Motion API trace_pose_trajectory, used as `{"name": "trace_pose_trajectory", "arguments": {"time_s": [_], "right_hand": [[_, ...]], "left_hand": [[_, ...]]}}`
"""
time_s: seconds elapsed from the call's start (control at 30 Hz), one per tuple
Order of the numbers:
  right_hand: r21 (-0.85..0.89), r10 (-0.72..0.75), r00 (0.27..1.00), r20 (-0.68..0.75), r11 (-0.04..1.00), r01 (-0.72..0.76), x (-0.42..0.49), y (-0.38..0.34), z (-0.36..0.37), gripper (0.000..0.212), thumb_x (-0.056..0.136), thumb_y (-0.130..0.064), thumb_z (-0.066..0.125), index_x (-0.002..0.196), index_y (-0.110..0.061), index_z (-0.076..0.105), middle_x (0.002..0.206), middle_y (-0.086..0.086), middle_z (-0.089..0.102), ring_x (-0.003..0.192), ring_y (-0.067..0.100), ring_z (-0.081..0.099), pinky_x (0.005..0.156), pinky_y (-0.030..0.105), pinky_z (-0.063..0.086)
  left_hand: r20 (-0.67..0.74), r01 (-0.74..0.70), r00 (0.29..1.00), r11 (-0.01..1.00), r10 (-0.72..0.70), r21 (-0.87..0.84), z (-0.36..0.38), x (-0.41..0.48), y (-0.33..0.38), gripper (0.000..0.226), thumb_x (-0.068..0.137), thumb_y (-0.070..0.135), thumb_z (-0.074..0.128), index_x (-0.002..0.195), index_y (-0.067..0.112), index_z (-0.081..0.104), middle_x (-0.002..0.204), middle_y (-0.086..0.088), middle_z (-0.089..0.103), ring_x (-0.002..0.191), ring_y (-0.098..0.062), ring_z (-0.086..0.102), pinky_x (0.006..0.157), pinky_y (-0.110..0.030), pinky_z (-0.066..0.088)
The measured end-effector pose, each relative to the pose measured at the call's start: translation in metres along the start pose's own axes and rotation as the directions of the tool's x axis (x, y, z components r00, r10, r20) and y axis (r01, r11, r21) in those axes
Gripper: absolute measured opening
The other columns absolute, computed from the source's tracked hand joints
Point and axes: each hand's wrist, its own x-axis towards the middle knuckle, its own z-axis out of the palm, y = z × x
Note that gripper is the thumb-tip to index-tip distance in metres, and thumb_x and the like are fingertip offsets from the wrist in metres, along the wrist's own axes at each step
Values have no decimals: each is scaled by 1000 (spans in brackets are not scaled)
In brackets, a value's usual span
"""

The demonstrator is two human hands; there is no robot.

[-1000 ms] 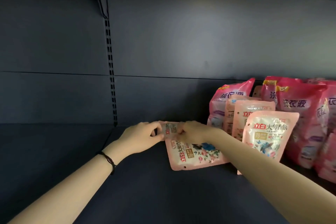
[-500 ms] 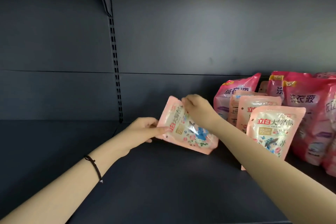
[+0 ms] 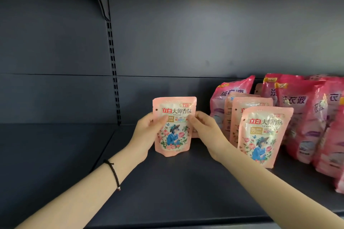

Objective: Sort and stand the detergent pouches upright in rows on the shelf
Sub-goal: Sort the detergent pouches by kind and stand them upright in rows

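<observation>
Head view, angled down onto a dark shelf (image 3: 167,188). Standing-up step in hand: grips one pale pink pouch (image 3: 174,135) upright and face-forward, left hand (image 3: 147,132) curled round its left edge with the thumb across the front, right hand (image 3: 206,134) pinching its right edge. Fingers (image 3: 193,117) of both closed on the pouch, none splayed. Cannot tell whether the pouch's base touches the shelf or hangs just above it. Stands left of a short front-to-back row of matching pale pouches (image 3: 264,135), with a clear gap between; beyond and right of those, larger dark pink pouches (image 3: 301,113) crowded together. Judging from this, sorting partly done, with much of the shelf to the left unfilled. Next move probably calls for settling the base flat, spreading the bottom so it carries itself, squaring the face with the neighbouring row, then easing both hands off evenly. Soft, light pack: likely to tip forward or back if released off-balance.
</observation>
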Motion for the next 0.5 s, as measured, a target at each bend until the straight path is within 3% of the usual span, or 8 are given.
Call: {"name": "trace_pose_trajectory", "arguments": {"time_s": [0.13, 0.2, 0.3, 0.43, 0.5], "right_hand": [[-50, -86, 995, -40, 995, 84, -9, -5, -6, 21, 100, -22, 46, 99, -13, 65, 95, -5, 74, 88, 8, 71, 76, 29, 59], [-42, -134, 989, -59, 990, 131, -15, -11, -10, 21, 100, -21, 46, 97, -12, 65, 94, -4, 74, 86, 10, 71, 73, 29, 60], [-31, -195, 976, -98, 981, 193, -34, -22, -25, 20, 99, -21, 47, 93, -11, 64, 90, -5, 74, 82, 8, 71, 65, 25, 58], [-42, -256, 958, -126, 967, 253, -63, -28, -57, 26, 99, -23, 48, 96, -2, 63, 93, 8, 72, 88, 23, 70, 76, 42, 58], [-49, -279, 951, -133, 960, 275, -76, -26, -78, 29, 99, -24, 48, 94, 2, 60, 89, 15, 70, 84, 28, 69, 71, 43, 57]], "left_hand": [[-17, -84, 996, 996, 85, 32, 6, -11, 5, 15, 95, 26, 55, 105, 26, 66, 102, 11, 74, 95, -7, 69, 67, -17, 55], [-35, -101, 994, 994, 103, 38, 15, -17, 12, 15, 97, 27, 52, 105, 28, 65, 102, 13, 73, 94, -3, 69, 63, -12, 52], [-56, -137, 989, 990, 138, 32, 37, -31, 23, 18, 98, 28, 50, 110, 28, 64, 106, 12, 72, 98, -3, 68, 70, -16, 53], [-72, -179, 982, 984, 177, -19, 76, -54, 27, 21, 99, 25, 49, 115, 26, 61, 109, 11, 71, 100, -5, 67, 77, -24, 53], [-78, -176, 982, 983, 172, -50, 98, -64, 25, 21, 98, 25, 50, 116, 25, 62, 112, 6, 70, 102, -9, 67, 83, -30, 54]]}}
